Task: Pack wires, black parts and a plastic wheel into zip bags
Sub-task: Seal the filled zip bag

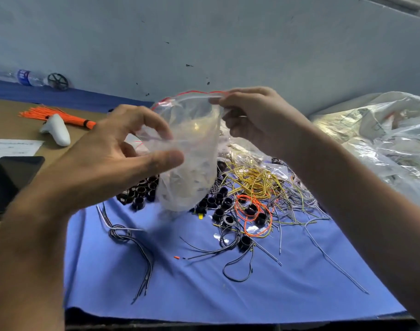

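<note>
Right hand [254,120] is pinching the right end of the red zip strip of a clear zip bag [192,151], thumb and forefinger closed tight on the rim and taking the bag's weight. Left hand [113,158] is sitting at the bag's left side, thumb and forefinger half-curled around the film with a gap between them. That area is blurred, so I cannot tell if it is actually gripping or just touching. The bag is hanging in the air above the blue cloth [180,295], long axis vertical, mouth up, zip line running left to right between the hands. It is hard to tell if anything is inside. The black parts [218,204] are lying straight below and just behind the bag's bottom, mixed with yellow wires [252,177] and an orange wire loop [252,218]. A grey wire bundle [123,235] is lying below the left hand. The plastic wheel [58,81] is standing well apart at far left against the wall, beside a water bottle [20,77]. Judging from this, the mouth is being opened. The left hand is lower and nearer the parts, so it is the likely one for picking while the right is holding the rim.
</note>
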The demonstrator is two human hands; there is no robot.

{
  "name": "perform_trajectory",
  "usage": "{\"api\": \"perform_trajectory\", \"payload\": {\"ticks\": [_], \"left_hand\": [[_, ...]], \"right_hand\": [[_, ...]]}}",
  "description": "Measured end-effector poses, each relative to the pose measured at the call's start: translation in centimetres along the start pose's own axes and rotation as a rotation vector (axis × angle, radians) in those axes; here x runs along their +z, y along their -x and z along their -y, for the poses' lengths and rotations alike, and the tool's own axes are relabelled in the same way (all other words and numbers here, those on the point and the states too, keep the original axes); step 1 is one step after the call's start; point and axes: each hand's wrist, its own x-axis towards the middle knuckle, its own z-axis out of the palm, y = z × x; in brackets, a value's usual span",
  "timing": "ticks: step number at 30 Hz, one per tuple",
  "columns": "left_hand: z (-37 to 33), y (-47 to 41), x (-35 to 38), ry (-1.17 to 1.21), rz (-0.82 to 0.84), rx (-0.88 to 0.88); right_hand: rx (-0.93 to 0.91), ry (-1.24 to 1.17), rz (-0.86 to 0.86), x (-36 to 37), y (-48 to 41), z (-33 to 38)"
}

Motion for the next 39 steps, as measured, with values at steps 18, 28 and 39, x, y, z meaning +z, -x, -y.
{"api": "perform_trajectory", "payload": {"ticks": [18, 28, 39], "left_hand": [[-1.1, -0.5, 4.2, 0.242, 0.180, -0.029], [-0.9, -0.5, 4.7, 0.368, -0.039, 0.034], [-0.7, -0.5, 5.7, 0.251, -0.209, 0.100]], "right_hand": [[0.211, -0.310, -0.201, -6.3, 4.5, -1.2], [0.234, -0.375, -0.169, -5.5, 5.7, -0.4], [0.069, 0.097, -0.212, -6.1, 8.6, -2.1]]}}
